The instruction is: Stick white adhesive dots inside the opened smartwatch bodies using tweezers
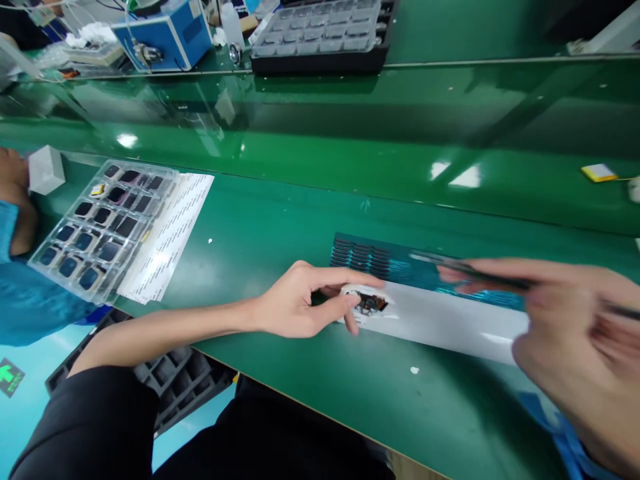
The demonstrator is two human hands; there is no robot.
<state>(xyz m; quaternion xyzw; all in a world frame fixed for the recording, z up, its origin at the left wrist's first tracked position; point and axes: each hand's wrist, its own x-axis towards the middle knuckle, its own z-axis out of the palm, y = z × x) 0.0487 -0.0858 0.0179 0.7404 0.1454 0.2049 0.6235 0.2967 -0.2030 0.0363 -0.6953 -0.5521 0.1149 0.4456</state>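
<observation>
Left hand [303, 303] pinches the white device [370, 304] at the left end of the white strip [445, 320]; right hand [575, 320], blurred, well apart, grips tweezers [477, 270] over the blue film [403, 270].

Bright, even indoor light, apparently from overhead. White glare spots shine on the far glossy green panel [320, 150], on its left and right; a pale sheen streaks the long white glossy strip [450, 320]. A soft dark shadow falls across the smooth green tabletop [265, 233], near right. The bare right hand [575, 327] and its slim dark pointed tool [480, 272] are motion-blurred; the bare left hand [300, 303] is sharper. Wide-angle stretching enlarges the black fabric sleeve [95, 427], near left.
</observation>
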